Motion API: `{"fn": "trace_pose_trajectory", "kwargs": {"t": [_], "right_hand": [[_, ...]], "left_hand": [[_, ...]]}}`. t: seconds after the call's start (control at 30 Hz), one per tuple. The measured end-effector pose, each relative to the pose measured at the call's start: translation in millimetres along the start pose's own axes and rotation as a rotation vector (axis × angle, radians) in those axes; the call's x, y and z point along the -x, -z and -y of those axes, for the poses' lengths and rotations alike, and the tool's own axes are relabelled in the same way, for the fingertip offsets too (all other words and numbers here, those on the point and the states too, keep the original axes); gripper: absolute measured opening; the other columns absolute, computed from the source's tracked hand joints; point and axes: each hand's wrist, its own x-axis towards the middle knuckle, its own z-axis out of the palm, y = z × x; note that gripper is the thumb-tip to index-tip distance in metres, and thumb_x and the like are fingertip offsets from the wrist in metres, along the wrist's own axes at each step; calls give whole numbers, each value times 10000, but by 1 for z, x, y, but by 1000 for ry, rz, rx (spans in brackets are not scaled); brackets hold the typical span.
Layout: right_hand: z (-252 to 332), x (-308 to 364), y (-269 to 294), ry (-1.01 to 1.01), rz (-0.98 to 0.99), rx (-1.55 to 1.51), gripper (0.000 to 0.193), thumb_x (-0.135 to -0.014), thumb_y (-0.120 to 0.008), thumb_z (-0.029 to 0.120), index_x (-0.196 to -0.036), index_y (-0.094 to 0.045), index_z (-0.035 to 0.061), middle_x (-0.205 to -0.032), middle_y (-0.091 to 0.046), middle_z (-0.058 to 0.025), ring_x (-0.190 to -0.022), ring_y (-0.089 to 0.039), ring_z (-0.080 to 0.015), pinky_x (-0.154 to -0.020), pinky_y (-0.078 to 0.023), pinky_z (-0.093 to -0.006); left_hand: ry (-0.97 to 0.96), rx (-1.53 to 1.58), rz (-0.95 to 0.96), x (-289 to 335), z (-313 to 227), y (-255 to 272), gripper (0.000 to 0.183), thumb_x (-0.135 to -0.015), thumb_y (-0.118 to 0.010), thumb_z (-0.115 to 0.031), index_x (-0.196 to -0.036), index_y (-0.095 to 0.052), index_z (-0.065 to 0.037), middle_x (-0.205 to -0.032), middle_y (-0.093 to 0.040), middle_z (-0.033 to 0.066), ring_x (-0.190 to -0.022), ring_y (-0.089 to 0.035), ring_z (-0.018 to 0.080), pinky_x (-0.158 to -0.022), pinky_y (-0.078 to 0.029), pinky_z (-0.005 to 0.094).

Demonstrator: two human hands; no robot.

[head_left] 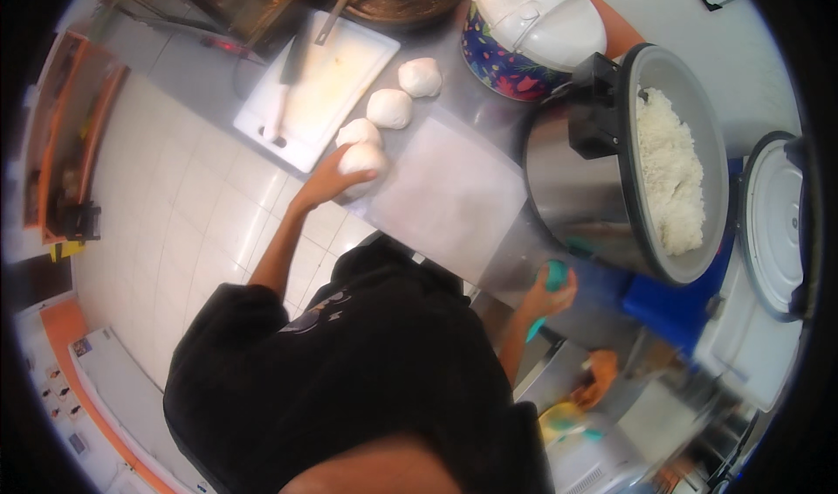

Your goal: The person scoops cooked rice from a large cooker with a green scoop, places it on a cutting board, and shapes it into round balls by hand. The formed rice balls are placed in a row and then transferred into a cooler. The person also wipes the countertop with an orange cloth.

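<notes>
My left hand (339, 178) is curled around the nearest of several round white paper-wrapped bundles (363, 159), thumb on its side. The other bundles, among them one pale bundle (389, 108), run in a line away from it along the steel counter. Beside them lies a stack of square translucent paper sheets (449, 197). To the right, my right hand (548, 297) is closed around a small teal thing (556, 274). A teal strip hangs below that wrist; blur hides what kind of thing it is.
A large steel rice cooker (576, 180) full of white rice (670, 175) stands open at right, its lid (775, 223) beside it. Behind sits a floral pot with a white lid (541, 18). A white cutting board (349, 66) holds a knife (284, 92) at far left.
</notes>
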Motion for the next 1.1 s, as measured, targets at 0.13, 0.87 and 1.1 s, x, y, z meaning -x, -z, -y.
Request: {"fn": "trace_pose_trajectory", "kwargs": {"t": [0.13,0.87,1.1], "right_hand": [[-68,-8,12,-15,19,182,540,-793,-767,286,-1210,-513,55,-1117,-521,-172,-1018,-481,-336,-874,-401,-454],[187,-375,49,439,172,670,473,-995,-338,439,-1170,-565,63,-1008,-646,-260,-953,-612,-460,-842,-473,-515],[185,-404,-31,621,413,848,458,-1004,-349,389,-1120,-598,23,-938,-671,-231,-876,-654,-395,-780,-506,-504]], "left_hand": [[-165,-136,-86,15,46,-18,569,-873,-675,-339,-1294,-480,-8,-1206,-573,201,-1121,-555,289,-967,-425,379],[-846,-33,-434,-40,-80,-130,562,-759,-752,-96,-1172,-371,-82,-1312,-387,202,-1201,-404,348,-1011,-317,451],[-684,371,265,-61,-184,-196,1342,-593,-902,-376,-1489,68,-139,-1531,-44,209,-1378,-254,384,-1061,-314,550]]}}
